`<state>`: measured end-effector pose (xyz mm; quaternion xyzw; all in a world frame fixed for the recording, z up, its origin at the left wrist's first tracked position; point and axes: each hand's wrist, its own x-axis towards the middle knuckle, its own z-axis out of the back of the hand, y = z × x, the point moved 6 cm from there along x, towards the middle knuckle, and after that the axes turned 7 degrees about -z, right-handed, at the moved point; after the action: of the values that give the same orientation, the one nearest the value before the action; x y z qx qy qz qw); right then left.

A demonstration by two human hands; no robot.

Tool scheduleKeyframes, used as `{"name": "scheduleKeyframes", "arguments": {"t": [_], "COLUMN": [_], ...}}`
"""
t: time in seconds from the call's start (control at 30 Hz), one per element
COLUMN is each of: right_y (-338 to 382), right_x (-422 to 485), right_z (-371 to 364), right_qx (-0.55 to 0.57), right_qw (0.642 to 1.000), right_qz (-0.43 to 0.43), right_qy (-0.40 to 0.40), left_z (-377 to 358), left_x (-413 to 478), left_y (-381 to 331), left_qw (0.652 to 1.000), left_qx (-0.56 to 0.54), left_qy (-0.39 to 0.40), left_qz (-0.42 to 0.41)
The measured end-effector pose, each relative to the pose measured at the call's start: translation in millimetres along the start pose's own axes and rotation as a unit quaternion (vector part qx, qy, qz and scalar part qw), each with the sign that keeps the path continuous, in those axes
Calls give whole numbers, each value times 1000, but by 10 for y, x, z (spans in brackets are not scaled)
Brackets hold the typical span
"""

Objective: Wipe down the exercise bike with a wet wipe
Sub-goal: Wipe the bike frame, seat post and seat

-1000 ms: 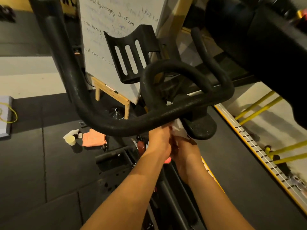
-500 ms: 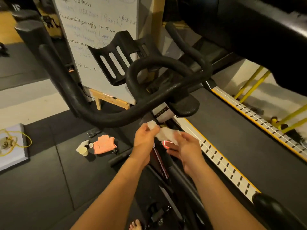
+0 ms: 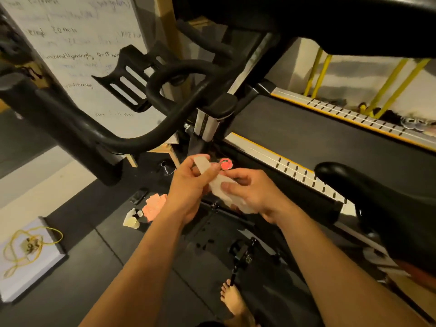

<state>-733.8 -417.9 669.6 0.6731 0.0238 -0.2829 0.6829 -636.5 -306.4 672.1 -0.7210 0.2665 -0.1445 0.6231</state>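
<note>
Wipe (image 3: 215, 186) in left hand (image 3: 188, 192), right hand (image 3: 257, 194)

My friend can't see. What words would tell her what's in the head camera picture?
A person's left hand and right hand hold a white wet wipe between them, below the exercise bike's black handlebar and not touching it. The left pinches its upper end, the right its lower part. The black saddle is at the right.

Left grip (image 3: 188, 187), right grip (image 3: 256, 194) pinch wipe (image 3: 218, 186).
</note>
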Motion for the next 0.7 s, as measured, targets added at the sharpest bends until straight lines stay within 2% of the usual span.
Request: {"name": "scheduleKeyframes", "arguments": {"t": [0.1,0.17,0.23,0.3,0.33,0.4,0.47,0.53,0.6,0.7], "right_y": [-81,-206,-399,-545,-584,-607,-540,-462,-366,-240], "right_x": [-169,-304,-487,-660,-712,-742,-731,-739,-769,-800], "right_z": [-147,-275,-411,-484,-500,-567,-711,-907,-1176,-1631], "right_qx": [14,-47,-159,-237,-202,18,265,421,474,444], "right_qw": [1000,996,971,943,950,977,951,898,869,876], "right_qz": [-16,-67,-152,-213,-226,-214,-157,-99,-60,-56], "right_qy": [-14,27,99,100,69,15,-15,-72,-131,-183], "left_z": [262,385,447,487,517,597,689,848,1119,1553], "left_x": [-270,-445,-566,-641,-661,-673,-714,-791,-886,-1048], "left_y": [-69,-92,-90,-110,-138,-161,-160,-118,-75,41], "left_qw": [995,994,998,999,996,993,992,990,985,953], "left_qx": [80,95,53,-39,-80,-103,-88,-74,-43,-34], "left_qy": [-43,-46,-19,13,26,54,87,115,151,263], "left_qz": [-31,-38,-14,18,29,34,34,40,67,145]}}
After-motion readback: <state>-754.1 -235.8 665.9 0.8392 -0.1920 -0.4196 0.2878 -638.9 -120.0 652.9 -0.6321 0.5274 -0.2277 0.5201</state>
